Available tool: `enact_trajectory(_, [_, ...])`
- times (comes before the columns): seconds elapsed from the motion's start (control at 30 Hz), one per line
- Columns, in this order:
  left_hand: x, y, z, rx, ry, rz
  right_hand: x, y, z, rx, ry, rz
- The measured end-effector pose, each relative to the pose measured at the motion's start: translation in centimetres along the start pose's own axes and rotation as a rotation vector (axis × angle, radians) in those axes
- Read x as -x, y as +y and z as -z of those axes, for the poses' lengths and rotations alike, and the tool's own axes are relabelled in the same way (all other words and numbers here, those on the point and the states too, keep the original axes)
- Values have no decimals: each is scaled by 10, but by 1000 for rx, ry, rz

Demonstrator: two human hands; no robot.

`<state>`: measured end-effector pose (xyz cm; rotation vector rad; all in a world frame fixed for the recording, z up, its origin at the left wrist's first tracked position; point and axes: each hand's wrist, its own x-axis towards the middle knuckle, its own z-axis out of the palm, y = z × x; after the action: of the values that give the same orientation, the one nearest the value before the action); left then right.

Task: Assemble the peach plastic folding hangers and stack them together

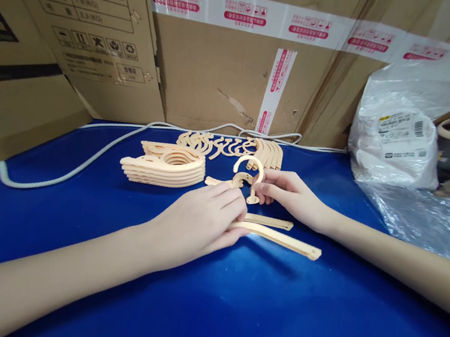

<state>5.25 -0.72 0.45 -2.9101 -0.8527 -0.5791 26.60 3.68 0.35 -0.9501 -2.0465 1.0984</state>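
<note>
My left hand [202, 224] is closed around one end of a cream plastic hanger arm [290, 240], whose free end points right, just above the blue table. A second, similar hanger arm [270, 221] shows just behind it; whether my left fingers touch it I cannot tell. In my right hand [286, 191], thumb and fingers pinch a curved cream hanger hook [262, 167], held upright with its flat foot downward. Another curved cream piece [241, 178] lies between the hands, partly hidden by the left one.
A stack of folded cream hangers [161, 175] sits at the left. Loose hooks [197, 142] and a row of hanger arms [271, 155] lie at the back. A white cable [101, 154] crosses the blue table [172, 306]. Cardboard boxes [221, 78] and plastic-wrapped packages [396, 139] stand behind.
</note>
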Motion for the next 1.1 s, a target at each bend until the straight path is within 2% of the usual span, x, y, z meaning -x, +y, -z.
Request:
enact_trajectory(0.17, [3,-4,6,105,38,89,-3,1,-5,-42,-8,2])
enact_trajectory(0.27, [4,-8,9,381,-2,220,-3,2,-6,-76,-13,-17])
enact_trajectory(0.37, [2,-12,9,716,34,355,-4,3,-5,-139,1,-38])
enact_trajectory(0.47, [-1,-15,11,1005,72,422,-4,4,-4,-180,6,-56])
enact_trajectory(0.57, [-2,-15,14,1161,77,469,-4,6,-4,-193,3,-52])
enact_trajectory(0.8, [-2,-16,15,1365,154,558,-4,8,-5,-191,-8,-22])
enact_trajectory(0.97, [-2,-13,17,1346,5,576,-4,8,-4,-226,1,-12])
enact_trajectory(1.1, [-3,-10,16,1200,-116,503,-4,8,-4,-239,16,-24])
